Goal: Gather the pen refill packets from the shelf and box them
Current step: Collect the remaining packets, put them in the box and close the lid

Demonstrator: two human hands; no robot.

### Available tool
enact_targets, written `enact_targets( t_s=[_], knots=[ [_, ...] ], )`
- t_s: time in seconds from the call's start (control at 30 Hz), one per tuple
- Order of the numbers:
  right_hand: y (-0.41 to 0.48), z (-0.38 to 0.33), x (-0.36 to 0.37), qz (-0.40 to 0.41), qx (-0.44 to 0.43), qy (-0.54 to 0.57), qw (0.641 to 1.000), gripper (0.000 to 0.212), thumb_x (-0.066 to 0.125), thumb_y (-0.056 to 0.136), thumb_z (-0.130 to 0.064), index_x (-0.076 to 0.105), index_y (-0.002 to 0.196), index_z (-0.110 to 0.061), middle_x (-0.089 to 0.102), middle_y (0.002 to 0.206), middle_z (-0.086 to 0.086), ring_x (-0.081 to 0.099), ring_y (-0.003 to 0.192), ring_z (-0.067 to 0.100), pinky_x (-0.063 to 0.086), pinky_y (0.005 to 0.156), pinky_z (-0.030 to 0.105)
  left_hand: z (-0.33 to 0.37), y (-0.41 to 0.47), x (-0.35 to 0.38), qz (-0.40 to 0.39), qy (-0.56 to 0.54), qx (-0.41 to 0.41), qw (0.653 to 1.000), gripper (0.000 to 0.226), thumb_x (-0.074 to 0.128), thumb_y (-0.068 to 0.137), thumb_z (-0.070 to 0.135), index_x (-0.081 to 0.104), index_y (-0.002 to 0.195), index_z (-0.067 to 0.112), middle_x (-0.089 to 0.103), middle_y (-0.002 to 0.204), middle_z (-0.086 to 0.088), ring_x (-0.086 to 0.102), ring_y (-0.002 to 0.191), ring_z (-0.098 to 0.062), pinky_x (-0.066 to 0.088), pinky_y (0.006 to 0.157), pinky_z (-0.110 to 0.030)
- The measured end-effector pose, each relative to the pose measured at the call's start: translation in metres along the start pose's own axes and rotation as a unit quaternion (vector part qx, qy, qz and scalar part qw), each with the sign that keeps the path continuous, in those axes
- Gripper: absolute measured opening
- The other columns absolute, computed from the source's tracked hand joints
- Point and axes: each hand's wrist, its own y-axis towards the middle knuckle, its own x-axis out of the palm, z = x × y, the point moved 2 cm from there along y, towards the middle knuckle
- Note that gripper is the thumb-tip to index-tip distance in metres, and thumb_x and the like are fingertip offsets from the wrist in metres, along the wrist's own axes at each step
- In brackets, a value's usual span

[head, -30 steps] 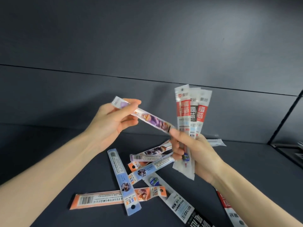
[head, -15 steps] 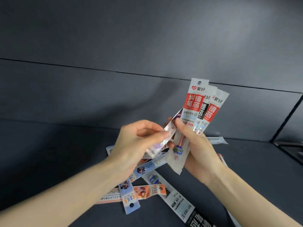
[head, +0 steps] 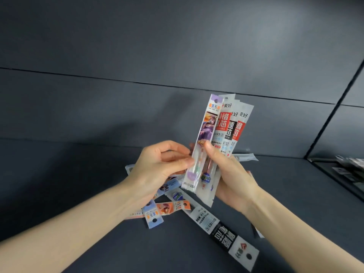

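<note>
Right hand holds a fan of red and black packets upright above the shelf, its grip closed round their lower halves, thumb across the front. The purple packet lies against the front of the fan; the left hand pinches its lower part. Loose packets lie crisscrossed on the shelf beneath both hands.
</note>
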Motion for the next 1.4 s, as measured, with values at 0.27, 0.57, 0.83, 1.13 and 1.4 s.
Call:
enact_targets(
  t_s=[0.27,0.57,0.83,1.13,1.4],
  knots=[
    [-0.038,-0.009,-0.012,0.035,-0.019,-0.062,0.997,0.012,0.057,0.09,-0.011,0.062,0.095,-0.002,0.067,0.072,0.009,0.064,0.068,0.022,0.06,0.072,0.036,0.008,-0.04,-0.016,-0.02,0.285,0.075,0.955,0.015,0.078,0.074,0.012,0.065,0.081,0.018,0.07,0.087,0.007,0.069,0.077,-0.009,0.054,0.069,-0.024],
    [-0.063,0.003,-0.019,-0.02,-0.04,-0.094,0.995,0.027,0.063,0.084,-0.012,0.046,0.063,-0.016,0.037,0.055,0.001,0.035,0.047,0.013,0.038,0.048,0.024,-0.029,-0.077,-0.05,-0.095,0.525,0.005,0.846,0.04,0.05,0.096,0.018,0.049,0.134,0.03,0.039,0.143,0.019,0.035,0.132,0.001,0.027,0.113,-0.025],
    [-0.067,0.006,-0.019,-0.008,-0.035,-0.128,0.991,0.027,0.058,0.091,-0.008,0.047,0.067,-0.014,0.042,0.055,0.001,0.038,0.048,0.013,0.04,0.049,0.024,-0.016,-0.062,-0.054,-0.113,0.618,-0.015,0.778,0.03,0.06,0.088,0.042,0.061,0.118,0.037,0.045,0.1,0.023,0.04,0.102,-0.004,0.028,0.089,-0.025],
    [-0.062,0.008,-0.016,-0.011,-0.026,-0.145,0.989,0.031,0.058,0.091,-0.007,0.048,0.062,-0.013,0.042,0.054,0.002,0.037,0.046,0.014,0.041,0.048,0.023,-0.008,-0.047,-0.057,-0.136,0.553,-0.071,0.819,0.019,0.075,0.075,0.037,0.062,0.088,0.03,0.064,0.091,0.012,0.062,0.078,-0.006,0.044,0.058,-0.014],
    [-0.065,0.003,-0.017,0.019,-0.009,-0.13,0.991,0.028,0.059,0.09,-0.008,0.046,0.065,-0.007,0.044,0.051,0.001,0.039,0.045,0.015,0.04,0.043,0.021,0.007,-0.046,-0.045,-0.179,0.556,-0.075,0.808,0.017,0.071,0.08,0.034,0.064,0.081,0.018,0.057,0.063,0.01,0.045,0.05,0.0,0.032,0.048,-0.013]
  ],
)
